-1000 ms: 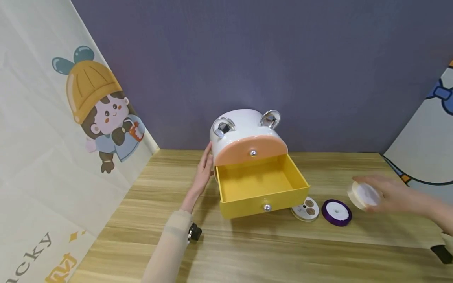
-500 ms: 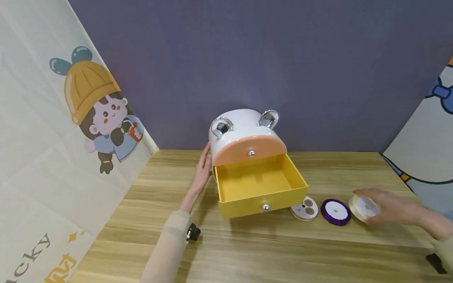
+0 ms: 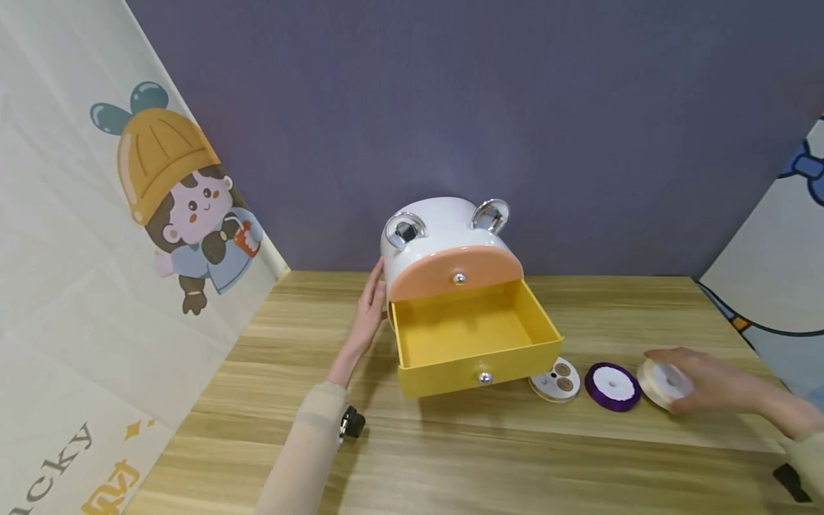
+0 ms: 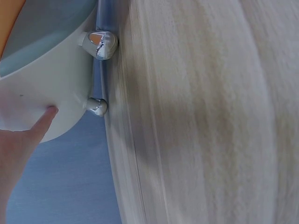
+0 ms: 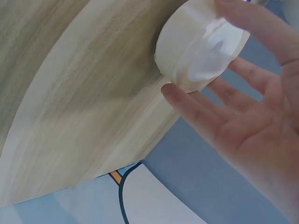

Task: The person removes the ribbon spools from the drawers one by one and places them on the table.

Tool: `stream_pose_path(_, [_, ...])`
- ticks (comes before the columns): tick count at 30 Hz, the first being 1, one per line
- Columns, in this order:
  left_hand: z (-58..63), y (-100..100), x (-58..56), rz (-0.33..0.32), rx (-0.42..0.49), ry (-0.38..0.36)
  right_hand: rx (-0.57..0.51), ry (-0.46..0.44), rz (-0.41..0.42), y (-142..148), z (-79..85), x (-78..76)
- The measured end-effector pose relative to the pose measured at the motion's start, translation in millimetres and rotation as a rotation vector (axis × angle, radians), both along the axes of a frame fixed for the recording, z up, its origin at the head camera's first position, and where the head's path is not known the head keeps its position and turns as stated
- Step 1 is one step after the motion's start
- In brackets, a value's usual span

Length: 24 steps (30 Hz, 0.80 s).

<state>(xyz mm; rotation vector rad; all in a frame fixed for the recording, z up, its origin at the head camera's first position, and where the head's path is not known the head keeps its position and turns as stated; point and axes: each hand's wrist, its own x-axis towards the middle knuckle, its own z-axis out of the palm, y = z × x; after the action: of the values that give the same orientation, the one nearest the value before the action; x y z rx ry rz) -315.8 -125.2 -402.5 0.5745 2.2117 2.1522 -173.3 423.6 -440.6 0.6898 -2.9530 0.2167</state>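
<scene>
- Head view, nearest the person: a pale left sleeve (image 3: pixel 309 436), with a black device (image 3: pixel 352 423) near the wrist, stretches over the wood-grain counter (image 3: pixel 502 465).
- At the right, the right hand (image 3: pixel 713 383) grips the cream spool (image 3: pixel 672 384), thumb on 1 side and fingers on the other; the right wrist view shows fingertips along the spool's edge. The spool is tilted, at the right end of a row of 3 round items (whether it touches the counter, I cannot tell).
- Just left of it the purple spool (image 3: pixel 613 386) lies flat, then the white disc (image 3: pixel 558 383), partly hidden by the drawer's corner.
- The yellow drawer (image 3: pixel 444 375) juts toward the person, pulled well out; no spool shows inside it.
- Farther back, the left hand (image 3: pixel 368 311) rests against the left side of the white cabinet (image 3: pixel 444 225), fingers fairly straight and pinching nothing; in the left wrist view its thumb tip touches the white wall.
- Over that drawer, the peach drawer (image 3: pixel 444 273) sits closed, below 2 silver ears (image 3: pixel 491 216).
- Behind everything hangs a dark backdrop (image 3: pixel 463 107).
- Progress, as I judge it: opening the yellow drawer is done; the spool handling is unfinished, since the cream spool is not yet released, and the drawer is not pushed in either.
</scene>
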Motion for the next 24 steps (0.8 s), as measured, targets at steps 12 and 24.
stream_pose_path(12, [-0.9,0,0.1,0.003,-0.015,0.015,0.020,-0.154,-0.079,6,5.3,2.1])
stream_pose_path(24, [-1.5,1,-0.2,-0.001,0.002,-0.002,-0.033,-0.289,-0.102,9,1.7,1.1])
